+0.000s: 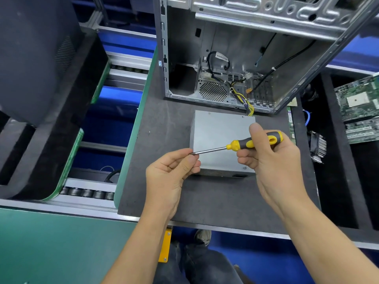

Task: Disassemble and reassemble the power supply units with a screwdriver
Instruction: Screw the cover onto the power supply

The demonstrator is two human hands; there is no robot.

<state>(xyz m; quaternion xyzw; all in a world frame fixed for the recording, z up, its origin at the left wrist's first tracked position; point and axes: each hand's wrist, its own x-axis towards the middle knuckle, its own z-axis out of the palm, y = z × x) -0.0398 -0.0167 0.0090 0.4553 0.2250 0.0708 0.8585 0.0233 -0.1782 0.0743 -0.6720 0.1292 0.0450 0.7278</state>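
Both your hands are on the screwdriver (242, 146): your right hand (272, 160) curls round the yellow-and-black handle, thumb up along it, while your left hand (170, 173) pinches the tip of the shaft between thumb and fingers. You hold it level, just above the grey power supply unit (219, 132), which lies flat on the dark mat (164, 124). Its yellow wires (249, 107) run back into the open computer case (246, 58) right behind.

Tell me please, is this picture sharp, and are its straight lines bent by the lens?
Head view: sharp on the screwdriver and both hands; wide-angle bending tilts the computer case; soft even light, mild sheen on the power supply unit.
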